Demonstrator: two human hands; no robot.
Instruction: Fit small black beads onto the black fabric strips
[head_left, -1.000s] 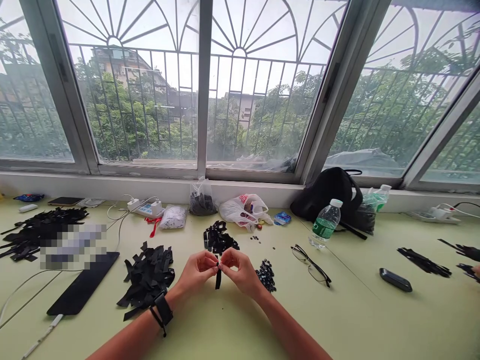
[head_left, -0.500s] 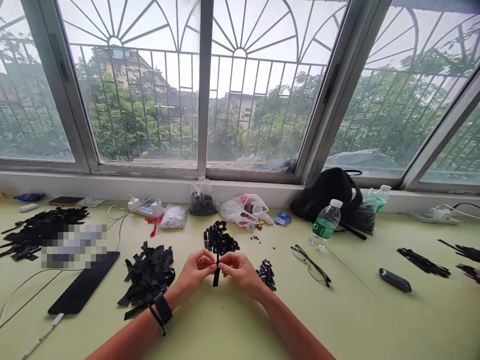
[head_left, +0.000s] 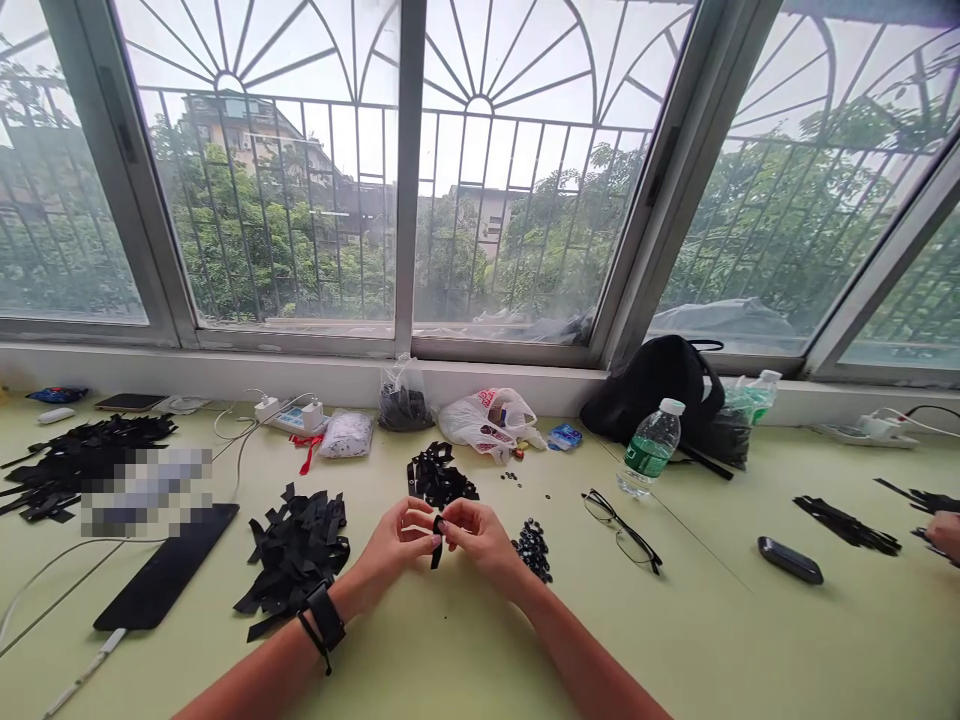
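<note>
Both my hands meet over the middle of the table on one short black fabric strip. My left hand pinches it from the left, thumb against its side. From the right, the thumb and fingers of my right hand are closed on its upper part, which looks bent. Any small part between the fingertips is hidden. Just beyond my hands lies a heap of black strips with small shiny pieces. A bigger pile of black strips is left of my left wrist. Small round black snap-like pieces lie beside my right wrist.
Eyeglasses, a water bottle and a dark oblong case are on the right. Another person's hand shows at the right edge. A cabled black slab lies left. Plastic bags line the window side.
The strip between my fingers has gone from straight to bent, its lower end hanging shorter. My hands have barely shifted. The other person's hand has come further into view at right.
</note>
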